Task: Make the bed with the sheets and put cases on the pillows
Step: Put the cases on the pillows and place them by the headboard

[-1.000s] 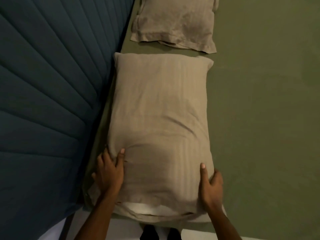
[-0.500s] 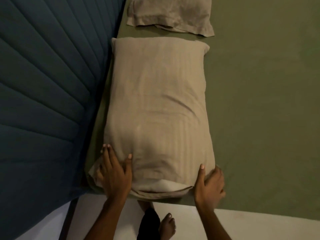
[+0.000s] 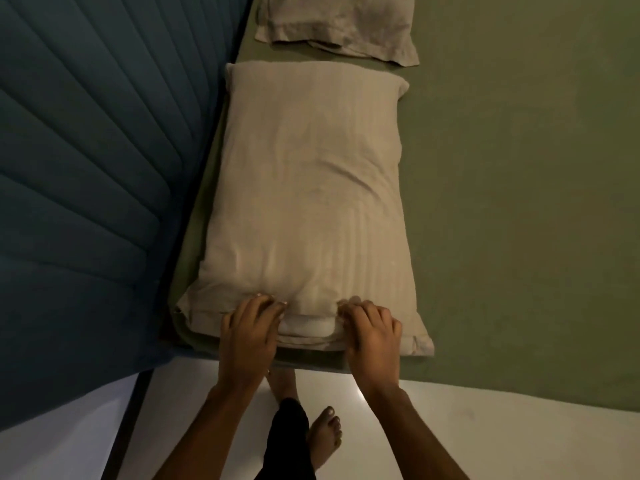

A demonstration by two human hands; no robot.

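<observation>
A pillow in a beige striped pillowcase (image 3: 311, 188) lies lengthwise on the green sheet (image 3: 519, 209), beside the headboard. Its open end faces me at the bed's near edge, where a strip of the white pillow (image 3: 308, 325) shows. My left hand (image 3: 251, 329) and my right hand (image 3: 372, 332) sit on either side of that strip. The curled fingers of both hands grip the pillowcase's hem. A second cased pillow (image 3: 336, 26) lies flat beyond the first, partly cut off by the top of the frame.
A teal quilted headboard (image 3: 86, 168) fills the left side, close against the pillow. The pale floor (image 3: 485, 431) runs along the near bed edge, with my bare feet (image 3: 323, 434) on it below the hands. Smooth green sheet extends to the right.
Both hands have moved from the pillow's outer corners inward to the middle of the open end, and their fingers have curled on the hem. More floor is in view.
</observation>
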